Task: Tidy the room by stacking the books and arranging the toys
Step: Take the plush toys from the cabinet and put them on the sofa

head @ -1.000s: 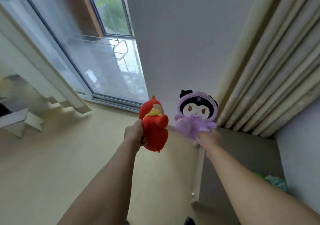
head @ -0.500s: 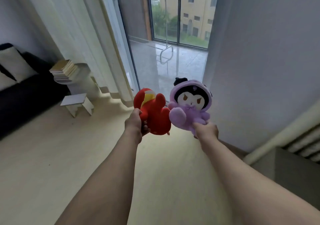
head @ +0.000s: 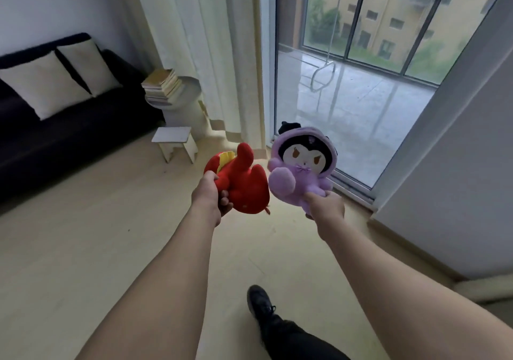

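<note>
My left hand (head: 211, 195) grips a red plush toy (head: 244, 183) with a yellow patch, held out in front of me above the floor. Beside it my right hand (head: 326, 205) grips the bottom of a purple hooded plush doll (head: 302, 165), whose face looks back at me. The two toys touch side by side. A stack of books (head: 162, 84) lies on a round white side table (head: 187, 104) at the back, left of the curtain.
A black sofa (head: 69, 134) with two cream cushions stands along the left wall. A small white stool (head: 175, 143) sits on the pale floor in front of the side table. Curtains (head: 211, 40) and a glass sliding door (head: 361, 68) lie ahead. My shoe (head: 259, 302) is below.
The view has swung left from the wall corner towards the room, so the sofa, stool and book stack now show. Both hands keep hold of their toys, and my foot has come into sight.
</note>
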Motion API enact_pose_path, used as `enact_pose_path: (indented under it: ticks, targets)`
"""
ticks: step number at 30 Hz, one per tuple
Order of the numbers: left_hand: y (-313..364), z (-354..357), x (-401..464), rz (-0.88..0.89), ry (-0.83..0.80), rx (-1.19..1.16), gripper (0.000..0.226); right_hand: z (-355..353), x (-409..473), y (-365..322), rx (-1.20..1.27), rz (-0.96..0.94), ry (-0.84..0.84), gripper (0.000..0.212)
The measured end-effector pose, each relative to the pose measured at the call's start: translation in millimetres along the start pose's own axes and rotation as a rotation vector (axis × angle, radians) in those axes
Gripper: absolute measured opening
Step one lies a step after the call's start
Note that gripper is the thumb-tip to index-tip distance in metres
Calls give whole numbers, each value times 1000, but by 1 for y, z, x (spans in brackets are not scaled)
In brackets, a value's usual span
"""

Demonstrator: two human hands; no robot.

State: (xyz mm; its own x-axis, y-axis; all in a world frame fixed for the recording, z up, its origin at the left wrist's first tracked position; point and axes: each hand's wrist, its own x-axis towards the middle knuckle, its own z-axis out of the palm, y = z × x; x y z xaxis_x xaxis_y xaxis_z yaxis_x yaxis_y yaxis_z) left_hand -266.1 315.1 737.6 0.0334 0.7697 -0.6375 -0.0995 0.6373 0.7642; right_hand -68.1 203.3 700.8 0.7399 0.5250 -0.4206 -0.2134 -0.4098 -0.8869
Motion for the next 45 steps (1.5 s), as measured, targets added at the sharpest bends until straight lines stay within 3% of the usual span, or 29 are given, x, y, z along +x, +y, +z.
enact_pose_path:
  ticks: [10,16,21,26,32,39,45]
  targets:
    - [136,-70,160,-30,109,0,19,231,83,-57,-20,99,-143,18]
    - [203,-111,215,-24,152,-28,23,328,101,-106,-39,31,-216,26]
    - [248,-155,271,-24,209,-86,24,415,108,-133,-75,6,-275,15]
    - [291,-203,333,-39,229,-124,22,515,115,-147,-89,40,-294,19]
    - [358,-292,426,-20,251,-118,22,664,124,-171,-80,-2,-336,30]
    - [457,-404,520,10,346,55,31,838,105,-216,-122,-18,-386,33]
    - [498,-481,577,-1,451,-27,29,947,97,-226,-187,-21,-458,41]
